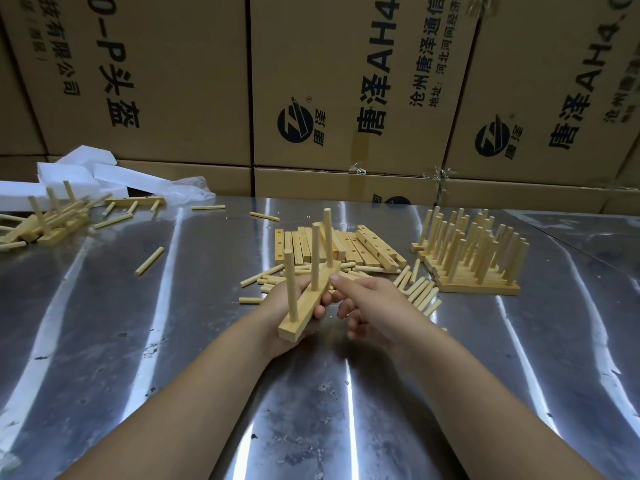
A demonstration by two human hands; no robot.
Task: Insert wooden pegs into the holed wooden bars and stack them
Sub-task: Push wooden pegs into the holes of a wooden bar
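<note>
Pale holed wooden bar: three round pegs upright, gripped in our left hand.
Right hand: loosely curled, fingertip touching bar.
Behind: loose pegs, bare bars.

I see a table of glossy sheet metal, scuffed and flecked. The holed bar and loose pegs are pale, smooth, matt wood. The boxes behind are matt brown cardboard; the white blocks look like foam, beside crinkled clear plastic film.

Metal table bears pegs, bars, foam blocks.
</note>
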